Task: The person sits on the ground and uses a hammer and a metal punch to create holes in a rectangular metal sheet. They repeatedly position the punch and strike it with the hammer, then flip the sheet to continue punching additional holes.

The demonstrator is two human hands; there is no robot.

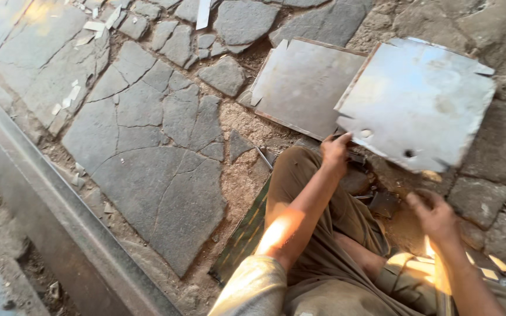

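2 metal sheets [417, 102], 2 hands [335, 149]

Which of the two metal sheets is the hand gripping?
The right-hand, brighter sheet with notched corners and holes; the left hand grips its lower-left edge.

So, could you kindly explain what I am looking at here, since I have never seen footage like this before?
There is one picture, taken by a camera worn on a person's head and looking down at their own two bare hands. No machine is involved. The person sits on cracked stone paving, knees drawn up. Their left hand has its grip on the lower edge of a light metal sheet with notched corners and a couple of small holes. A second, duller sheet lies flat partly beneath it. The right hand is open and blurred, holding nothing, just below the sheet. Pale scraps lie scattered on the stones at upper left.
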